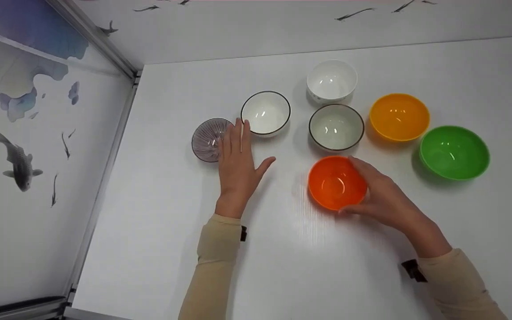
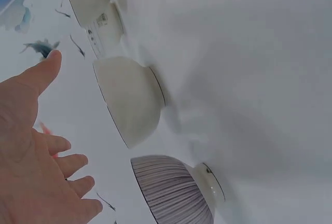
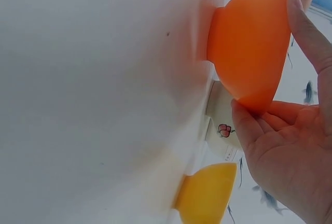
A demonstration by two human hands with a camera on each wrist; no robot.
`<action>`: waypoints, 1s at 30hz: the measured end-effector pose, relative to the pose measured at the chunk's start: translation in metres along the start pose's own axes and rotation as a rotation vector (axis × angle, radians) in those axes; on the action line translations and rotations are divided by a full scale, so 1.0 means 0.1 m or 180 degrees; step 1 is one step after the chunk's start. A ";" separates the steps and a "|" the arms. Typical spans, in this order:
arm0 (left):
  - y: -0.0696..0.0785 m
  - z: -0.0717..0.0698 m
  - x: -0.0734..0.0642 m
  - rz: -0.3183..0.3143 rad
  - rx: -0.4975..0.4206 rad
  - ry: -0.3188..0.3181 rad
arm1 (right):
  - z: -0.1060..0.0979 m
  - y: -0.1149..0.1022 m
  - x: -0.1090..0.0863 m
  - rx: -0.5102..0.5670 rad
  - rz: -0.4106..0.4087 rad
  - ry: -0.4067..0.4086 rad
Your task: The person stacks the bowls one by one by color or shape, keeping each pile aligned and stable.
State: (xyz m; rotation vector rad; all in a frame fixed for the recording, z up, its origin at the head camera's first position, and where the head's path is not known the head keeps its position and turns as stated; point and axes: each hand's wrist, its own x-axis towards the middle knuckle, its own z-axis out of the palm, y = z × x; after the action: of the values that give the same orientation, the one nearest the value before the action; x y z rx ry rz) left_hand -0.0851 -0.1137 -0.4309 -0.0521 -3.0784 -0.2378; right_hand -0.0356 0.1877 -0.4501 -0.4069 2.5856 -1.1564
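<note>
Gripping the orange bowl (image 1: 332, 184) with the right hand (image 1: 389, 200); grasping nothing with the left hand (image 1: 238, 168), fingers straight.

Best to pinch the rim evenly, right thumb near 5 o'clock and fingers near 1, holding it level over the counter (image 1: 282, 275) and clear of the grey-green bowl (image 1: 336, 126) at 12 o'clock and the yellow bowl (image 1: 399, 116) past 1. Toward 10 o'clock, overlapped by the left fingers in the head view: the striped bowl (image 1: 207, 140), yet set apart from them by a gap in the left wrist view. Shown only by the right wrist view: the orange bowl's foot (image 3: 213, 35) and, behind it, a red motif (image 3: 224, 130) on a pale bowl (image 3: 223, 106). Lifted or touching the counter: impossible to tell.
</note>
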 end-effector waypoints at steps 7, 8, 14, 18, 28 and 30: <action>-0.25 0.02 0.02 -0.0187 -0.0215 0.0038 | -0.01 -0.01 0.00 -0.0012 -0.0022 -0.0026; -0.28 0.02 0.02 -0.0216 -0.0237 0.0060 | -0.01 -0.01 0.00 -0.0020 -0.0027 -0.0034; -0.45 0.05 0.03 -0.0274 -0.0274 0.0269 | -0.02 0.00 -0.01 -0.0083 -0.0026 -0.0046; -0.52 0.10 0.03 -0.0312 -0.0244 0.0315 | -0.02 -0.01 -0.02 -0.0088 0.0002 -0.0059; -0.62 0.08 0.05 -0.0679 -0.0864 0.0149 | -0.01 -0.03 -0.01 -0.0014 0.0053 -0.0082; -0.63 0.05 0.04 -0.0744 -0.1101 0.0185 | 0.00 -0.02 -0.02 0.0018 0.0063 -0.0071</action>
State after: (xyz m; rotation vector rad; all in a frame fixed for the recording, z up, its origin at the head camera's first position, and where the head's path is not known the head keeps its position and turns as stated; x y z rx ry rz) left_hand -0.0914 -0.1747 -0.4453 0.2957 -2.9432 -0.7645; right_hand -0.0337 0.1869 -0.4478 -0.3898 2.5608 -1.1458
